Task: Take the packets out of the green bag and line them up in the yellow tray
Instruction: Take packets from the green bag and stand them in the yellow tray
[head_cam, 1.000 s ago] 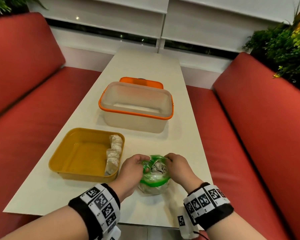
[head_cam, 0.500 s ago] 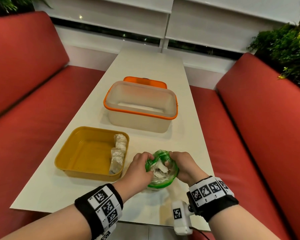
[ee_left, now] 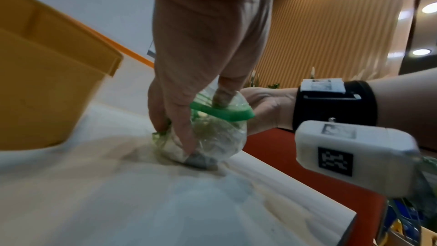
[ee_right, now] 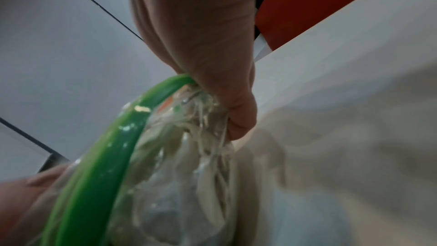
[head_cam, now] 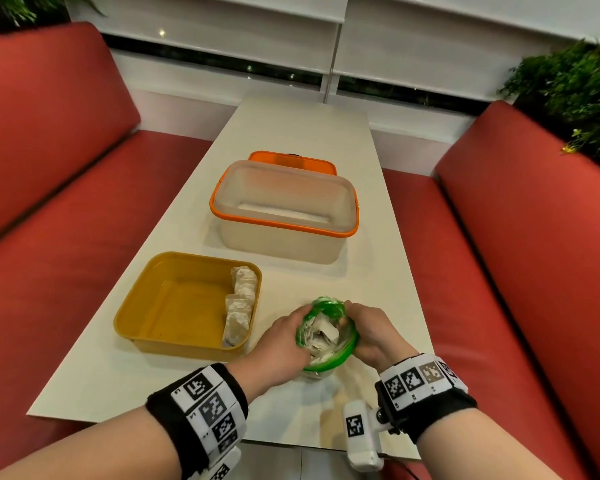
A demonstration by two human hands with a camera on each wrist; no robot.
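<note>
A clear bag with a green rim [head_cam: 326,336] stands on the white table [head_cam: 302,133] near its front edge, open at the top, with pale packets [head_cam: 321,332] showing inside. My left hand [head_cam: 284,341] grips its left side, fingers curled round the plastic [ee_left: 212,134], thumb inside the rim. On the other side my right hand [head_cam: 368,336] clutches the rim and bunched plastic [ee_right: 189,111]. The yellow tray [head_cam: 174,299] sits just left of the bag, with a few packets [head_cam: 239,306] lined along its right wall.
Behind the tray stands a clear tub with an orange rim [head_cam: 284,209], an orange lid [head_cam: 291,161] behind it. Red bench seats [head_cam: 499,271] flank the table on both sides. Plants [head_cam: 575,88] fill the far right corner.
Both hands stay on the bag and have worked its mouth wider and pushed the rim down, so the packets inside show more.
</note>
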